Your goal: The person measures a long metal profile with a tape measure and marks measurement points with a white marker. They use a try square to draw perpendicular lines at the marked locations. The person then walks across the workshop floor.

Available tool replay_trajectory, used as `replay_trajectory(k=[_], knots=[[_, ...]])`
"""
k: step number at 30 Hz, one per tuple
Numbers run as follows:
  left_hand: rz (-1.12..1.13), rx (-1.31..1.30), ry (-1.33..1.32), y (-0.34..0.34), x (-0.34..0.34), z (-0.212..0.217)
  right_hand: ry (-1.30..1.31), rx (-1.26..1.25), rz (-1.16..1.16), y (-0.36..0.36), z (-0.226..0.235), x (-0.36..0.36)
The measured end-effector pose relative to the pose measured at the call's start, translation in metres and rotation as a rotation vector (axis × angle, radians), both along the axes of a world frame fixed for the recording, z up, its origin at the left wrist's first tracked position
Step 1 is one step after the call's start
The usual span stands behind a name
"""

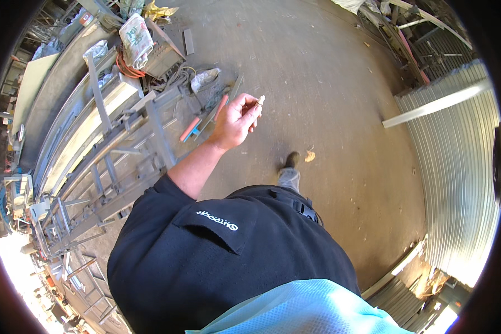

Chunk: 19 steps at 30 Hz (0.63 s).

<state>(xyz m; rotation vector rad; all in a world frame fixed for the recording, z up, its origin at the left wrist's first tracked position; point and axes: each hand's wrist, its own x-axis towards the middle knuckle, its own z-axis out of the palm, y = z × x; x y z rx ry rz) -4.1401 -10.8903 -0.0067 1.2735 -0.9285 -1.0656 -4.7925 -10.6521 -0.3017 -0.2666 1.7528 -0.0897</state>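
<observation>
My left hand [240, 119] is raised in front of my body, above the floor. Its thumb and fingers are pinched on a small pale piece [261, 100], too small for me to tell its kind. Below and to the left of that hand lies a tool with red grips [190, 128] and a blue part, close to the metal frames. My right hand is out of the picture. A dark sleeve [164, 203] is pushed up to my left elbow.
Ladder-like metal frames [160, 133] and long profiles line the left side. Cables [178, 77] and bags [136, 42] lie at the upper left. Corrugated sheets [451, 167] are at right, with a pale bar [440, 103] across them. A yellowish scrap [310, 156] lies near my shoe [293, 160].
</observation>
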Motion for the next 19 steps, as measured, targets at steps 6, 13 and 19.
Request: replay_trajectory(k=[6,13,19], knots=[[0.159,0.039,-0.095,-0.132,0.051,-0.027,0.000,-0.015,0.096,-0.267,-0.007,0.036],[0.431,0.258,-0.292,-0.202,0.137,-0.103,0.016,-0.346,0.209,-0.738,0.042,0.171],[0.568,0.520,-0.383,-0.276,0.232,-0.195,-0.154,-0.463,0.369,-0.972,0.030,0.388]])
